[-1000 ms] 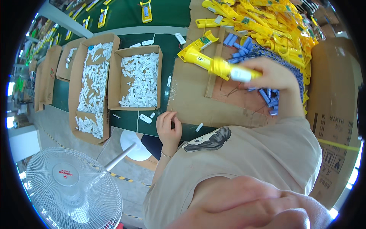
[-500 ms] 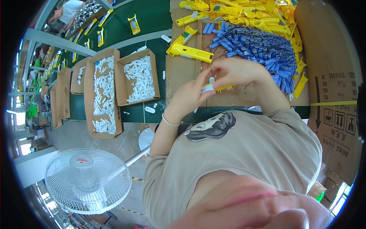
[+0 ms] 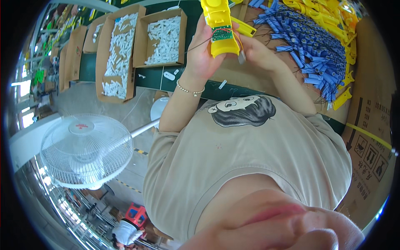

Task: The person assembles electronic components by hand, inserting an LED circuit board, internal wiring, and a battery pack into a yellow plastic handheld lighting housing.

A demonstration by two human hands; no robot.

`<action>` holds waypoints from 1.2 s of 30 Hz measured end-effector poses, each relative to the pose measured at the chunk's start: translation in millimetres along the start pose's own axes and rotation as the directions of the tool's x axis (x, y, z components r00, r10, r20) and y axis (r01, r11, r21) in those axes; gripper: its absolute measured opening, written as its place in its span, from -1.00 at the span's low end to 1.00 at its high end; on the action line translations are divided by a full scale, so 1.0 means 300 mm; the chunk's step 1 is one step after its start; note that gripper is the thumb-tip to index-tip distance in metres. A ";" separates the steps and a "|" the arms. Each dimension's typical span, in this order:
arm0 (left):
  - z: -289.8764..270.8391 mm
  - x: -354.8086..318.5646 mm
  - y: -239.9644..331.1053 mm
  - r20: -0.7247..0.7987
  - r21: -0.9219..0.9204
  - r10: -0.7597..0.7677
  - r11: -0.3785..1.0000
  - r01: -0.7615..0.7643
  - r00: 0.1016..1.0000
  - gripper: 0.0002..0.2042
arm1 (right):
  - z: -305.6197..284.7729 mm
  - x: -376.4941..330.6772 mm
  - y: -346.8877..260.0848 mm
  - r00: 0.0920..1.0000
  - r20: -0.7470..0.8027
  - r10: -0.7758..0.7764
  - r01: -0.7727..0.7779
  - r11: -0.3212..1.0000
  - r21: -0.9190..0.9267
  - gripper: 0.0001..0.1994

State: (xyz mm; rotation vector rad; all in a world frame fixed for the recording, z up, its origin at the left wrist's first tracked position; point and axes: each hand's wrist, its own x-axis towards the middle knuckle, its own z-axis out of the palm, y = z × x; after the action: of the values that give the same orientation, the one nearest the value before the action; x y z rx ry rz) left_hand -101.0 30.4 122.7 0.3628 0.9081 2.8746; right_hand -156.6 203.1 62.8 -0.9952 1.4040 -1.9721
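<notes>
A yellow plastic housing (image 3: 222,49), its inside showing, is held upright in my left hand (image 3: 201,56), with fingers closed round its left side. Within it sits a green circuit board (image 3: 221,33) with thin red and dark wires. My right hand (image 3: 256,52) is against the housing's right edge, fingers bent and partly hidden behind it. Beside those fingers a small pale flat piece (image 3: 241,57) sticks out below; how it is gripped does not show clearly. Another yellow housing (image 3: 243,27) lies behind my hands.
Blue cylinders with dark wires (image 3: 308,50) are heaped at the right, with yellow housings (image 3: 329,16) beyond. Cardboard trays of small white parts (image 3: 163,41) stand at the left. A tall carton (image 3: 371,108) is at far right; a white fan (image 3: 87,150) stands lower left.
My hands have come up from above the cardboard, and the yellow housing between them now shows its circuit board. The whole view has shifted, with trays and heaps higher in the picture.
</notes>
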 end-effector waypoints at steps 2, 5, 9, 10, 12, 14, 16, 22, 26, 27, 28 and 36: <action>0.000 -0.014 0.017 -0.019 0.144 0.069 0.987 -0.065 0.997 -0.57 | 0.034 -0.030 -0.031 0.985 0.112 0.131 -0.145 0.981 0.132 -0.39; -0.023 -0.049 0.036 -0.114 0.354 0.165 0.928 -0.115 0.980 -0.61 | 0.058 -0.051 -0.097 0.927 0.151 0.343 -0.366 0.915 0.167 -0.41; -0.001 -0.098 0.061 -0.170 0.518 0.206 0.851 -0.090 0.964 -0.43 | -0.011 -0.098 -0.221 0.915 -0.023 0.404 -0.403 0.915 0.025 -0.48; -0.001 -0.112 0.066 -0.146 0.598 0.227 0.795 -0.096 0.963 -0.45 | -0.029 -0.103 -0.255 0.922 -0.075 0.380 -0.382 0.924 -0.018 -0.48; -0.001 -0.112 0.057 -0.103 0.727 0.268 0.678 -0.111 0.958 -0.47 | -0.060 -0.138 -0.314 0.961 -0.028 0.274 -0.271 0.960 0.072 -0.47; -0.027 -0.138 0.038 -0.067 0.838 0.310 0.533 -0.115 0.948 -0.49 | -0.053 -0.147 -0.337 0.996 0.032 0.082 -0.085 0.989 0.122 -0.45; -0.085 -0.152 0.023 0.060 0.866 0.276 0.464 -0.187 0.959 -0.50 | -0.091 -0.145 -0.334 0.991 0.129 0.047 -0.058 0.995 0.083 -0.30; -0.041 -0.213 -0.003 -0.230 0.518 0.109 0.855 0.027 0.967 -0.57 | -0.072 -0.148 -0.364 0.949 0.308 0.068 -0.015 0.985 -0.173 -0.15; -0.064 -0.240 -0.040 -0.298 0.453 0.147 0.892 0.004 0.943 -0.61 | -0.024 -0.134 -0.348 0.924 0.380 -0.040 0.128 0.969 -0.210 -0.24; -0.084 -0.256 -0.045 -0.282 0.523 0.138 0.852 0.031 0.950 -0.62 | -0.028 -0.141 -0.338 0.936 0.349 -0.048 0.129 0.968 -0.214 -0.26; -0.098 -0.268 -0.052 -0.266 0.590 0.127 0.805 0.057 0.956 -0.63 | -0.028 -0.151 -0.332 0.936 0.348 -0.046 0.127 0.969 -0.214 -0.26; -0.092 -0.314 -0.100 -0.258 0.402 0.034 0.912 0.076 0.965 -0.56 | 0.045 -0.145 -0.406 0.982 -0.170 0.080 -0.178 0.695 -0.697 -0.65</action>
State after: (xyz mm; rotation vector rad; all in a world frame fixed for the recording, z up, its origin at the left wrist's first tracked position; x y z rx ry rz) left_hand -16.1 23.6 65.2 -0.0015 1.5586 2.7340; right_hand -119.3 268.5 168.8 -1.0383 2.3374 -1.3896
